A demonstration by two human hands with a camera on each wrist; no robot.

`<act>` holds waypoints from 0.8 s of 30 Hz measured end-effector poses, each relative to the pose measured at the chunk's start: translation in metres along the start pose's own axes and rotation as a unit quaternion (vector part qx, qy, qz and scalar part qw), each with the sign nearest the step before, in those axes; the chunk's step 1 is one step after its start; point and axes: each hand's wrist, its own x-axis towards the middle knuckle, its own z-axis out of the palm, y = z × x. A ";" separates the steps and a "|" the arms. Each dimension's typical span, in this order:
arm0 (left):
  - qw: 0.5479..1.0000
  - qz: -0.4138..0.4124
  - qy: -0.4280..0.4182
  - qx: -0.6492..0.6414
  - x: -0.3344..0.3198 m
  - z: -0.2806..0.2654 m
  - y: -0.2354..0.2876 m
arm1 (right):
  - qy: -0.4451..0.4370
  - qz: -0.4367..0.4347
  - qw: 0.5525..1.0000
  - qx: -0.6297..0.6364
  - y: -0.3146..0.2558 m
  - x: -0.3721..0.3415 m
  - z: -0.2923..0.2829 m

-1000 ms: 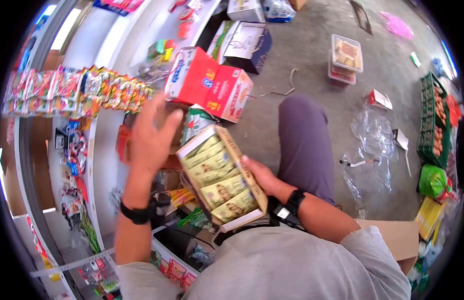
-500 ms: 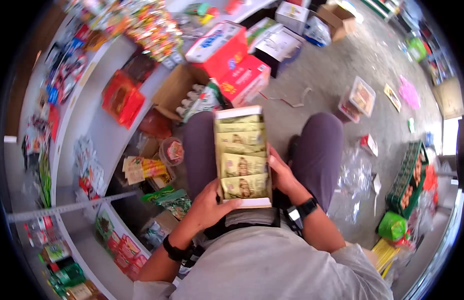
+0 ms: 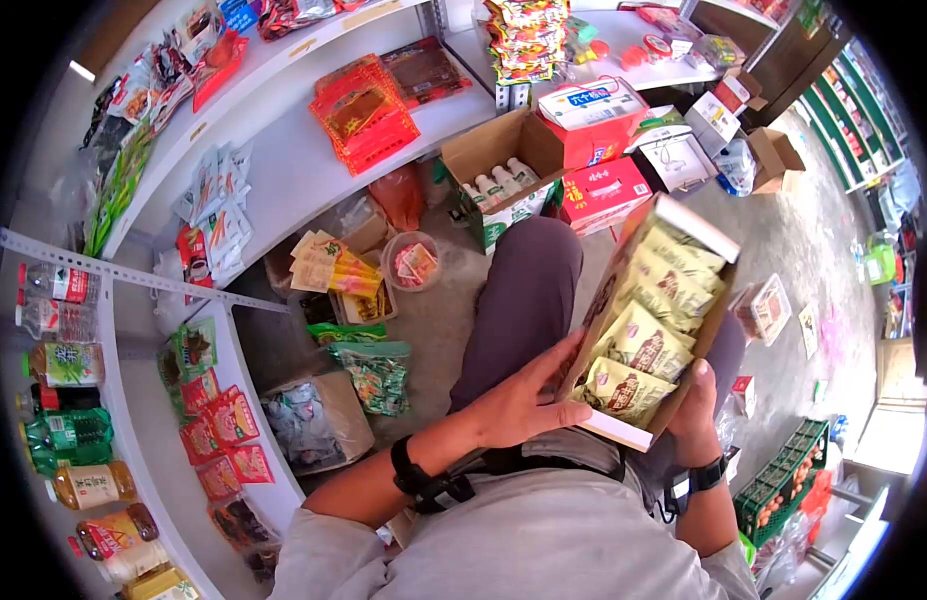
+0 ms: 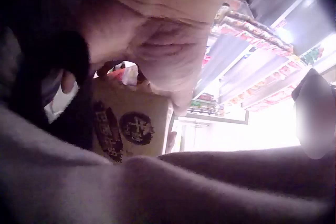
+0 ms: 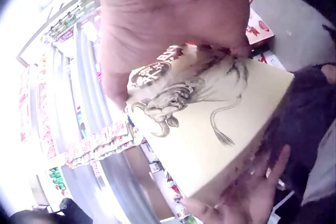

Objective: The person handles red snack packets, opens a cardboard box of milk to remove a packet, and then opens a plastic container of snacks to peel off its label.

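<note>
Since half a second ago, the box has shifted from between the knees to in front of the right knee, its far end slanting rightward. Far left, bottles form a row; red packs lie right of them. A carton stands beyond the left knee. The left grip holds the box's left side, thumb on its white flap. Sachets fill the box. The right grip holds its right side, thumb upward. A crate sits farther right.
</note>
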 end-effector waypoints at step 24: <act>0.876 0.142 0.301 -0.349 -0.040 -0.109 -0.059 | -0.104 0.028 0.971 -0.212 0.049 0.059 0.108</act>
